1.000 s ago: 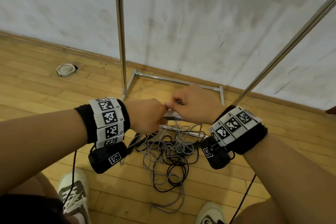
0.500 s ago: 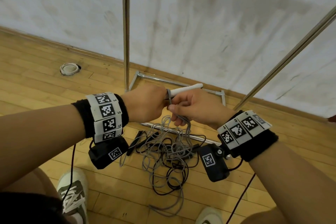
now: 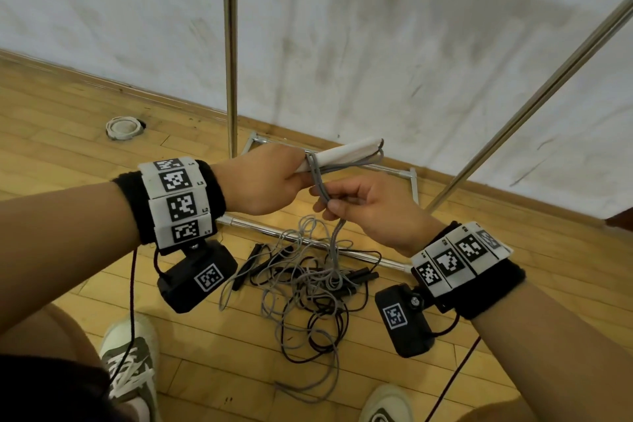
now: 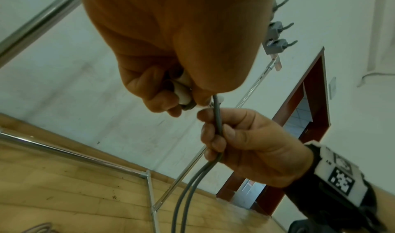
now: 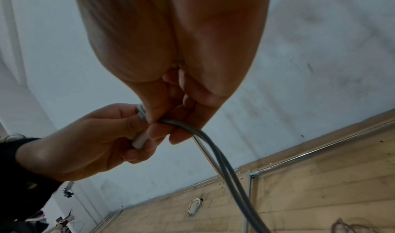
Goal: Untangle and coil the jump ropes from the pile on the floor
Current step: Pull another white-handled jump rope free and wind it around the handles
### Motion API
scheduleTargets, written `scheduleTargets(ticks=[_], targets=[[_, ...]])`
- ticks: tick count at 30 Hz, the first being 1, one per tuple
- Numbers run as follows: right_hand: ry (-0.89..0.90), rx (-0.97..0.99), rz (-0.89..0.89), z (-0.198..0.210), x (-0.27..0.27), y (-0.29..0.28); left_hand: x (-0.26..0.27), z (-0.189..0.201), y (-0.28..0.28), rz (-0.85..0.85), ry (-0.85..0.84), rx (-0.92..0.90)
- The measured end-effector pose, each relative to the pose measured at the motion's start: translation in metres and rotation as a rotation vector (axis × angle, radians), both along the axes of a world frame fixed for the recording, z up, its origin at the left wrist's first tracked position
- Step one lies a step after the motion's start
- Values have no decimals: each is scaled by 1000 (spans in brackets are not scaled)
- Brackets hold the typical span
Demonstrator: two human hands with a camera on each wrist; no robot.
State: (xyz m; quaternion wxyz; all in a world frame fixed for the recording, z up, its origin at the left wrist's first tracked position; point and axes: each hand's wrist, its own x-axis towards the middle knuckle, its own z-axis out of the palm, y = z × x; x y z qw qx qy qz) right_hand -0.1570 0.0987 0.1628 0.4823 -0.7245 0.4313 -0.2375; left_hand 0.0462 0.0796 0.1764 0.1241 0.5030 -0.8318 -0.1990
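Note:
My left hand (image 3: 274, 178) grips the white handles (image 3: 346, 152) of a grey jump rope, held level above the floor; they show between its fingers in the left wrist view as white handles (image 4: 183, 91). My right hand (image 3: 359, 205) pinches the doubled grey rope (image 3: 320, 185) just below the handles, seen as grey rope (image 4: 218, 123) and grey rope (image 5: 215, 148). The two strands hang down into the tangled pile (image 3: 308, 281) of grey and black ropes on the wood floor. Black handles (image 3: 250, 264) lie in the pile.
A metal rack stands over the pile: an upright pole (image 3: 231, 44), a slanted pole (image 3: 534, 96) and floor bars (image 3: 308, 243). A white wall runs behind. A round floor fitting (image 3: 121, 127) sits at left. My shoes (image 3: 132, 363) flank the pile's near side.
Both hands have risen from the pile, lifting the white handles. The right hand has slid off the handles down onto the doubled grey rope, drawing strands up from the tangle.

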Motion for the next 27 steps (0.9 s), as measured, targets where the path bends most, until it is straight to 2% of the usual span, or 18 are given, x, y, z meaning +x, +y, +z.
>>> scheduleTargets(ticks=[5,9,15,18,21,25,27], targets=[[-54,17,-60,-9,-6,6,0,11,9,-43,135,110],[-66,-38,-86,-17,-11,5,2,18,12,-81,153,164],[-14,-24,93,-18,-11,6,2,22,18,-152,155,198],[9,28,102,-20,-12,4,2,23,22,-215,197,273],[139,-1,75,-24,-15,0,4,26,23,-273,199,326],[379,-173,101,-26,-16,-3,7,28,24,-325,201,399],[450,-116,102,-28,-19,-3,7,28,26,-346,150,435]])
